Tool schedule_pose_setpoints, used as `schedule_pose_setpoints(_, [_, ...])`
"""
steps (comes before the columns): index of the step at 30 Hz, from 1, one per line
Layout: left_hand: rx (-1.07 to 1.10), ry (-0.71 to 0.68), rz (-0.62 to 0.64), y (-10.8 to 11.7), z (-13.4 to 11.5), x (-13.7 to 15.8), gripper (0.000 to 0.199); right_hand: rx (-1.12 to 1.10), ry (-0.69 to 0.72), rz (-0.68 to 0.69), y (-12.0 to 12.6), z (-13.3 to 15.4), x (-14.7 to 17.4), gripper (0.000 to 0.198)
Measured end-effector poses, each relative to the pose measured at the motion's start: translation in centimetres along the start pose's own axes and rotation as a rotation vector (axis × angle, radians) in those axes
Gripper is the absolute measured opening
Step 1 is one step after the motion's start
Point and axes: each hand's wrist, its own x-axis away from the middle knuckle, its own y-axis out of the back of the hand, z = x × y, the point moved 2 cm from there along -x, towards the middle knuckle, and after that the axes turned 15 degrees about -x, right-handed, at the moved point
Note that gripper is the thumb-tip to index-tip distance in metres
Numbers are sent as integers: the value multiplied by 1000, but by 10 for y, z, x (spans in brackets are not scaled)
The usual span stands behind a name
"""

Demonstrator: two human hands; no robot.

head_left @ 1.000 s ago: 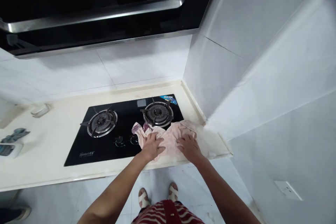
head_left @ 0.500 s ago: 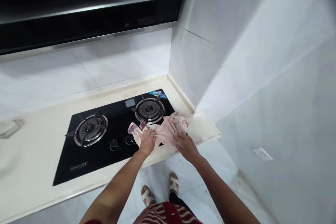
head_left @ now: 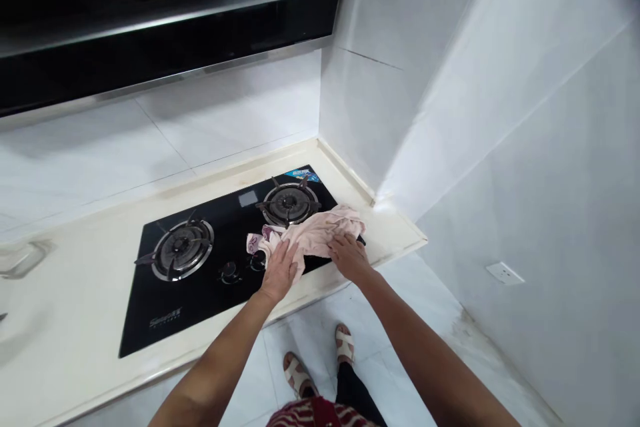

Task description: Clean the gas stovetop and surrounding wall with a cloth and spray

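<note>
A pale pink cloth (head_left: 320, 232) with a purple-patterned end lies bunched over the front right of a black glass gas hob (head_left: 225, 230), just in front of the right burner (head_left: 289, 203). My left hand (head_left: 280, 271) rests palm down on the cloth's left part, fingers stretched out and slightly apart. On the cloth's right part lies my right hand (head_left: 349, 255), its fingers spread over the fabric. Close to my left hand are two control knobs; the cloth partly covers the right one. The left knob (head_left: 230, 272) shows fully.
The left burner (head_left: 183, 250) has a dark pan support. A black range hood (head_left: 165, 33) hangs over the back of the cream countertop (head_left: 75, 300). Tiled wall (head_left: 395, 100) closes off the right side, with a socket (head_left: 505, 273) low down. A clear dish-like object (head_left: 23, 260) sits far left.
Both hands have pushed the cloth back a little toward the right burner, baring more of the hob's front edge. The view has shifted slightly.
</note>
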Motion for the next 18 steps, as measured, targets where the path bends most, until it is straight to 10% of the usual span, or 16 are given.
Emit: schedule_pose_setpoints(18, [34, 56, 86, 47, 6, 90, 44, 332, 4, -32, -16, 35, -27, 58])
